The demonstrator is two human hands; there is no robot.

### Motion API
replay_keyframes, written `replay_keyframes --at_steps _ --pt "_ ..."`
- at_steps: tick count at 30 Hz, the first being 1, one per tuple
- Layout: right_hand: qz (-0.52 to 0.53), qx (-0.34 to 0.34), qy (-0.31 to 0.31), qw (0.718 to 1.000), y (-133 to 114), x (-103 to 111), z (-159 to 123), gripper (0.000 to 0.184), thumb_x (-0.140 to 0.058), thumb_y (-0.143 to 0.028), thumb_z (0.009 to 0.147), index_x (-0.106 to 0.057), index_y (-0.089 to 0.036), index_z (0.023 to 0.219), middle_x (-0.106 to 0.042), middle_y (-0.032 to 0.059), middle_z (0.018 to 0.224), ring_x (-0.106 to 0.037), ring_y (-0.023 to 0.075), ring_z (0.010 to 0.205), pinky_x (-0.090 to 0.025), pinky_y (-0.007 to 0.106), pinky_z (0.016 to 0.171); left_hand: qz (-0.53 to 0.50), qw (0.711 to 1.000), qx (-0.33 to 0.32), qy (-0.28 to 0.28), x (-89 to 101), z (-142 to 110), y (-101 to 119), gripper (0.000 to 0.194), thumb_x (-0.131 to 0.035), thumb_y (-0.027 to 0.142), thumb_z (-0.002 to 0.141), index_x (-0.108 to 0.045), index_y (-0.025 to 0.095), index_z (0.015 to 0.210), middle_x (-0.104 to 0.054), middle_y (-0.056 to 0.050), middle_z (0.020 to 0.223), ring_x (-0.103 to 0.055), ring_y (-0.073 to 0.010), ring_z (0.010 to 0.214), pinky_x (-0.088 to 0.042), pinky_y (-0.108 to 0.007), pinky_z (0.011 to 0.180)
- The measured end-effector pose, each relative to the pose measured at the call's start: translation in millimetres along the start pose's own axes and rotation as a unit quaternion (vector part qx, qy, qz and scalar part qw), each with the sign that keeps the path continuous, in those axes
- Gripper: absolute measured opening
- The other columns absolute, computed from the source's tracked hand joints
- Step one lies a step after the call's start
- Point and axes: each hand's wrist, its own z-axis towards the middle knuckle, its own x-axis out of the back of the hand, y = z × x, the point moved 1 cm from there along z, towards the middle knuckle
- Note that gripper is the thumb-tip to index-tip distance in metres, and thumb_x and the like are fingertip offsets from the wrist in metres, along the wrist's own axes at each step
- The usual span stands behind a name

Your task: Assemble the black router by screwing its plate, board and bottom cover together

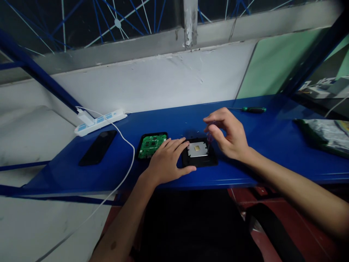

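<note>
My left hand (168, 160) lies flat on the blue shelf (272, 138), fingers stretched out against the left edge of a small black case (200, 160) with a silver metal plate in it. My right hand (227, 134) hovers just above the case's right side, fingers curled in a pinch around a small clear, pinkish thing I cannot make out. Left of my left hand sits a second black case half holding a green circuit board (151, 145).
A black phone (98, 147) lies at the shelf's left, a white cable running past it from a white power strip (100, 122) by the wall. A green-handled screwdriver (252, 109) lies at the back right. A bagged item (324, 134) sits far right.
</note>
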Motion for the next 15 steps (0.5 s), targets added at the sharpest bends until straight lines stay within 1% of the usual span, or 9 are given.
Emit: replay_keyframes --at_steps 5,8,10,12,15 --pt "-0.046 0.034 0.024 0.998 0.3 0.8 3.1 0.015 -0.065 -0.028 0.092 -0.066 -0.027 0.107 -0.062 0.0024 0.090 -0.058 0.0151 0.075 -0.053 0.031 0.061 -0.002 1.000 -0.003 0.005 -0.6 0.1 -0.6 0.077 -0.056 0.071 0.087 -0.046 0.021 0.144 -0.045 -0.010 0.154 -0.042 -0.0309 0.142 -0.025 -0.053 0.122" --pt "-0.054 0.037 0.027 0.997 -1.8 0.6 3.3 0.016 -0.068 -0.026 0.090 -0.068 -0.027 0.107 -0.062 0.0011 0.085 -0.059 0.0143 0.074 -0.053 0.030 0.061 -0.001 1.000 -0.003 0.002 -0.9 0.0 -0.7 0.077 -0.056 0.071 0.087 -0.045 0.021 0.145 -0.045 -0.010 0.154 -0.042 -0.0310 0.142 -0.025 -0.053 0.122" --pt "-0.032 0.017 0.023 0.999 -3.7 0.3 2.1 0.021 -0.067 -0.024 0.091 -0.068 -0.027 0.112 -0.066 0.0013 0.088 -0.064 0.0143 0.076 -0.056 0.030 0.064 -0.002 1.000 -0.003 0.001 -0.9 -0.1 -0.5 0.077 -0.056 0.071 0.087 -0.045 0.021 0.145 -0.045 -0.010 0.154 -0.042 -0.0313 0.142 -0.026 -0.053 0.122" --pt "0.007 -0.017 0.013 1.000 -5.2 0.3 0.4 0.026 -0.061 -0.022 0.094 -0.064 -0.026 0.120 -0.071 0.0023 0.097 -0.069 0.0145 0.080 -0.058 0.030 0.066 -0.004 1.000 -0.001 0.005 -0.9 -0.3 -0.3 0.076 -0.058 0.070 0.086 -0.045 0.022 0.144 -0.046 -0.010 0.154 -0.042 -0.0316 0.142 -0.025 -0.053 0.122" --pt "0.047 -0.049 -0.002 0.998 -5.1 1.8 -0.9 0.024 -0.051 -0.024 0.099 -0.063 -0.024 0.119 -0.074 0.0042 0.106 -0.073 0.0148 0.080 -0.059 0.031 0.066 -0.006 1.000 0.000 0.007 -0.8 -0.7 -0.1 0.076 -0.057 0.070 0.087 -0.045 0.022 0.145 -0.045 -0.009 0.155 -0.042 -0.0308 0.143 -0.024 -0.052 0.122"
